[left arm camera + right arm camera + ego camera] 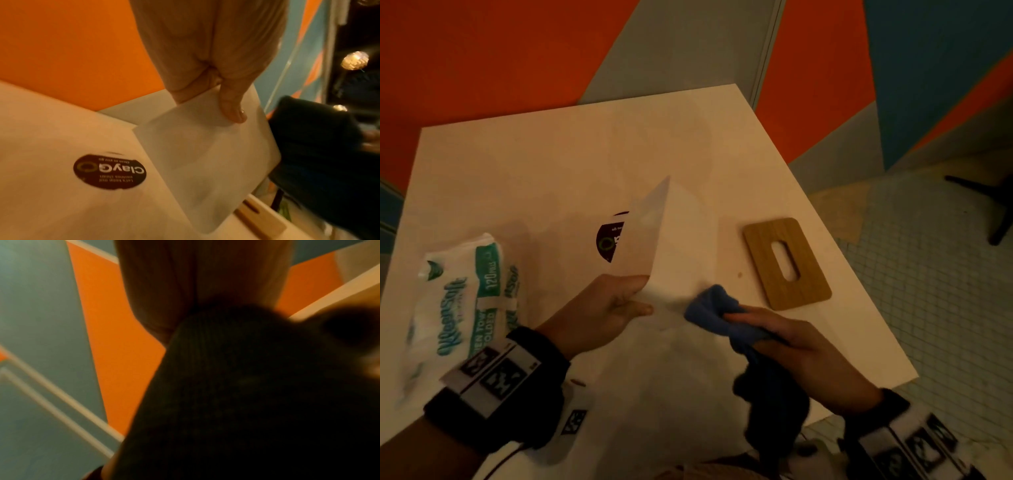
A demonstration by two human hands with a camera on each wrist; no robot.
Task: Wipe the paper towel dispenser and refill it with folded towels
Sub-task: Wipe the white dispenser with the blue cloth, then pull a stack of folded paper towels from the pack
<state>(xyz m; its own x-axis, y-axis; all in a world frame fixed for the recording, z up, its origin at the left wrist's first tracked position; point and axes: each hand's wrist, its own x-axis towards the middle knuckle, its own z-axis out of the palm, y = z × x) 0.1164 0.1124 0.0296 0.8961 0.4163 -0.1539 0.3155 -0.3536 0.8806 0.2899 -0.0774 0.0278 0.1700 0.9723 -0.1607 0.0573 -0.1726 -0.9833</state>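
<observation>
The white box-shaped dispenser [681, 246] stands tilted on the white table [551, 164]. My left hand [616, 301] grips its near corner, thumb on one face, as the left wrist view shows on the dispenser [205, 154] under my left hand [232, 105]. My right hand [787, 342] holds a bunched blue cloth [715, 308] against the dispenser's lower right face. In the right wrist view the cloth [246, 394] is dark and blocks most of the picture. The wooden slotted lid [786, 262] lies flat to the right. A pack of folded towels [462, 301] lies at the left.
A round dark sticker [611, 240] is on the tabletop behind the dispenser, also seen as the sticker [109, 172]. Orange, grey and blue walls stand behind the table. A tiled floor [928, 274] and a dark stand leg [989, 205] lie to the right.
</observation>
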